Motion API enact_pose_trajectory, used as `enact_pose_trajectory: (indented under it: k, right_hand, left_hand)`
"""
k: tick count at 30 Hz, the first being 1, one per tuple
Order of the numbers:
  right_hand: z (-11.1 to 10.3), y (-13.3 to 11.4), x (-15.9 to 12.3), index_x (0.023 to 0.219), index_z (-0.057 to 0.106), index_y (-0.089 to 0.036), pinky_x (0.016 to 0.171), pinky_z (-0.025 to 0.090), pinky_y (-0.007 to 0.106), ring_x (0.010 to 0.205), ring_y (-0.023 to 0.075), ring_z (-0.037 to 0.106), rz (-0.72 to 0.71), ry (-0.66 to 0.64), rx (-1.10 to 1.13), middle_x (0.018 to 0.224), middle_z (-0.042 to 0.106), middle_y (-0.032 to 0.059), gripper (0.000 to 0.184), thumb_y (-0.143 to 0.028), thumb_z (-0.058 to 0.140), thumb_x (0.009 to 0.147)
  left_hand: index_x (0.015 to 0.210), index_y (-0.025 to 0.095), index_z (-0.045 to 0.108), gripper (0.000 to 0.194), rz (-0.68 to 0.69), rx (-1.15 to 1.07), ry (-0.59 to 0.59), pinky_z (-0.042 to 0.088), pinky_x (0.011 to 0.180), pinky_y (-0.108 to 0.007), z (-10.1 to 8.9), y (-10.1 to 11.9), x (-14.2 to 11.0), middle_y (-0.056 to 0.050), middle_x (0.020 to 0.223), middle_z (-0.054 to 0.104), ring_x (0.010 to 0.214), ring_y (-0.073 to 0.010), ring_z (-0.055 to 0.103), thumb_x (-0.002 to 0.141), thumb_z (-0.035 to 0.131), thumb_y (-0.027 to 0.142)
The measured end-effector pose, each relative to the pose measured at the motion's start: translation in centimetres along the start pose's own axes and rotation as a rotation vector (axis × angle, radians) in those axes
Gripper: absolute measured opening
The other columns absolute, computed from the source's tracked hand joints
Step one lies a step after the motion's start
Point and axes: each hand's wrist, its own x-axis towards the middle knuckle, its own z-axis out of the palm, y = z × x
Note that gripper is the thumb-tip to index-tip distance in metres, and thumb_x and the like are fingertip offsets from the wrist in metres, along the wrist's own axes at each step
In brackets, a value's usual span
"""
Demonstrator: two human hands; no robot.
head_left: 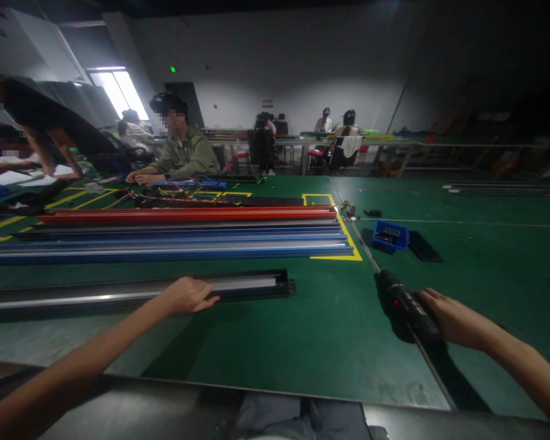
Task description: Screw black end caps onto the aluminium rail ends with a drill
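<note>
A long black metal channel (pixel 256 291) with a pale inner strip lies along the near left of the green table. My left hand (pixel 190 294) is closed round it, a little short of its right end, where a small end piece sticks out. On the right, my right hand (pixel 451 318) grips a black cordless screwdriver (pixel 406 302) from its rear. The tool's long thin bit points away and to the left, just above or on the table top. Most of the right-hand fingers are hidden behind the tool.
Beyond the channel lie blue rails (pixel 165 250) and orange-red rails (pixel 187 214) within yellow tape. A blue bin (pixel 390 236) with small dark parts stands beside a flat black object (pixel 425 247). Loose wires run behind the rails. A co-worker (pixel 183 143) sits across the table.
</note>
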Motion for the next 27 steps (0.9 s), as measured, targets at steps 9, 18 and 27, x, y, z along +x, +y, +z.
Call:
enact_pose_trajectory:
  k: [9, 18, 27]
  right_hand:
    - [-4.0, 1.0, 0.4, 0.116, 0.075, -0.02, 0.1, 0.052, 0.043, 0.114, 0.0368, 0.069, -0.111, -0.292, 0.157, 0.123, 0.072, 0.0207, 0.05, -0.013, 0.067, 0.067]
    - [-6.4, -0.9, 5.8, 0.138, 0.065, -0.016, 0.112, 0.044, 0.052, 0.126, 0.0394, 0.062, -0.252, -0.161, 0.202, 0.141, 0.063, 0.0213, 0.051, -0.039, 0.062, 0.093]
    - [4.8, -12.0, 6.0, 0.158, 0.036, -0.02, 0.12, 0.037, 0.052, 0.142, 0.0352, 0.047, -0.376, -0.056, 0.377, 0.156, 0.044, 0.0181, 0.066, -0.051, 0.047, 0.101]
  left_hand:
    - [0.069, 0.018, 0.055, 0.032, -0.074, -0.031, 0.089, 0.037, 0.047, -0.024, 0.1, 0.5, -0.1, 0.001, 0.053, 0.056, 0.046, -0.0119, 0.05, 0.098, 0.053, 0.032]
    - [0.07, 0.018, 0.055, 0.034, -0.193, -0.063, 0.008, 0.04, 0.048, -0.023, -0.6, 0.9, 0.3, -0.001, 0.054, 0.058, 0.047, -0.0124, 0.052, 0.095, 0.048, 0.039]
    - [0.067, 0.019, 0.05, 0.034, -0.109, -0.027, -0.005, 0.038, 0.044, -0.023, -0.8, 0.7, 0.7, -0.001, 0.053, 0.057, 0.045, -0.0129, 0.052, 0.095, 0.045, 0.039]
